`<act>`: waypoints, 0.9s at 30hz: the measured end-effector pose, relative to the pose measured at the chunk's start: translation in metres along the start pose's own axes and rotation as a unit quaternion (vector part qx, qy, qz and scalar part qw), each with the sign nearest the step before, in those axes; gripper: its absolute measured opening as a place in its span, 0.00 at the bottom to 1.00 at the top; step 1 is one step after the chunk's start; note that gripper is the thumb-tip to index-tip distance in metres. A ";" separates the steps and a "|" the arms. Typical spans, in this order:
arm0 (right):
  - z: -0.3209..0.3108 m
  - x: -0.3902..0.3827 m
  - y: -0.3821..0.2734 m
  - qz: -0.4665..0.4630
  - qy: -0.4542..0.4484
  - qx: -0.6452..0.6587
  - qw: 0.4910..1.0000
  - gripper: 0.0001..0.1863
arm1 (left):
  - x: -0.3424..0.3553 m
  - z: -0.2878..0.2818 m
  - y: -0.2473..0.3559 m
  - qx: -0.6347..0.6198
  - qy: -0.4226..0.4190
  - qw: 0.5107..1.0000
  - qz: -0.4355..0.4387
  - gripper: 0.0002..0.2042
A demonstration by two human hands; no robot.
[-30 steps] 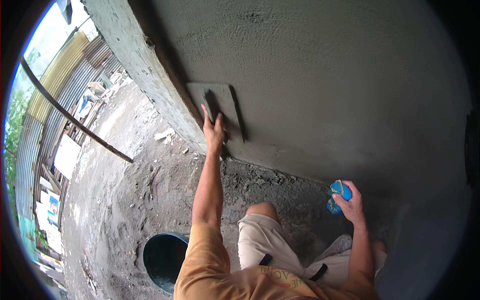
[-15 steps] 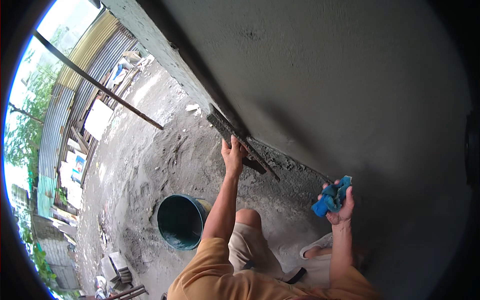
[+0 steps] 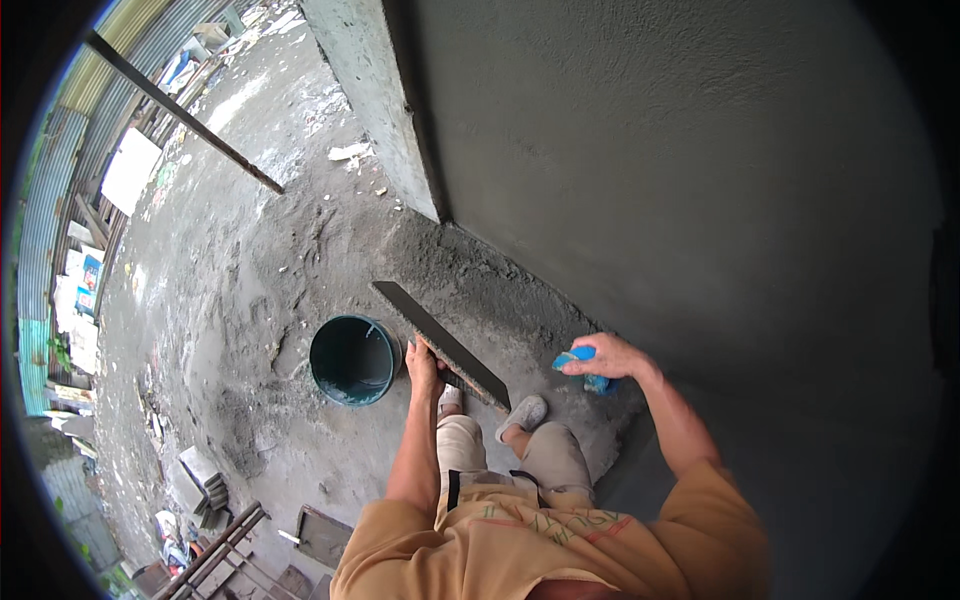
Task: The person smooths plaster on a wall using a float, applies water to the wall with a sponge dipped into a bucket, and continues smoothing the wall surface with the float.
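My left hand (image 3: 424,368) grips a long plastering float (image 3: 445,340) by its handle underneath. The float's flat, grey face is tilted up toward the wall side, away from the wall surface. My right hand (image 3: 612,358) is closed around a blue sponge (image 3: 590,368), which sticks out past the fingers over the ground near the foot of the wall. Grey, wet-looking plaster covers the wall (image 3: 660,180) on the right. Just left of my left hand stands a dark green bucket (image 3: 352,362) with some water in it.
A pole (image 3: 185,118) slants across the far left. Along a corrugated metal fence (image 3: 50,200) lie boards and debris. Grey blocks (image 3: 203,485) and metal bars (image 3: 215,550) are at lower left. The wall's end edge (image 3: 425,165) stands ahead.
The float has come away from the wall's lower edge toward my body, turning its flat face up. My right hand has moved left with the sponge. I now stand more upright.
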State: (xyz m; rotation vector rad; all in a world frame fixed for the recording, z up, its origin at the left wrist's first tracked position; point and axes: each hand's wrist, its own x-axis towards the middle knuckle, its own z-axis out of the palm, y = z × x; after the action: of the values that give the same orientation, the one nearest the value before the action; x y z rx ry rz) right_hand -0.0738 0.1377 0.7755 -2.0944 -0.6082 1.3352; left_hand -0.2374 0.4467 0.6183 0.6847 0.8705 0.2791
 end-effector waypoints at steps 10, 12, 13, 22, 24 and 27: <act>-0.052 0.115 -0.135 -0.073 -0.022 -0.278 0.958 0.26 | -0.040 -0.008 0.031 -0.054 0.090 0.991 0.087 0.15; -0.066 0.151 -0.163 -0.079 -0.032 -0.277 0.957 0.22 | -0.031 -0.007 0.035 -0.036 0.095 0.989 0.105 0.14; -0.080 0.173 -0.174 -0.073 0.011 -0.266 0.961 0.20 | -0.022 -0.008 0.037 -0.010 0.063 0.993 0.098 0.13; -0.098 0.173 -0.134 -0.105 0.531 -0.049 0.839 0.13 | 0.100 0.043 0.068 0.193 -0.040 0.977 0.083 0.11; -0.088 0.126 -0.091 -0.047 0.488 -0.057 0.870 0.14 | 0.125 0.071 0.070 0.203 -0.065 0.971 0.107 0.10; -0.086 0.052 -0.055 -0.003 0.403 -0.002 0.915 0.14 | 0.161 0.105 0.070 0.219 -0.114 0.958 0.146 0.10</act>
State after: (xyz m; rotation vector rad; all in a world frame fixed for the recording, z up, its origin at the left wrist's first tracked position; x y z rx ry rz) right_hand 0.0217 0.1927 0.8076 -2.3739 -0.2466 0.3611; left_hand -0.0521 0.5325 0.6134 1.2405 0.6090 0.2657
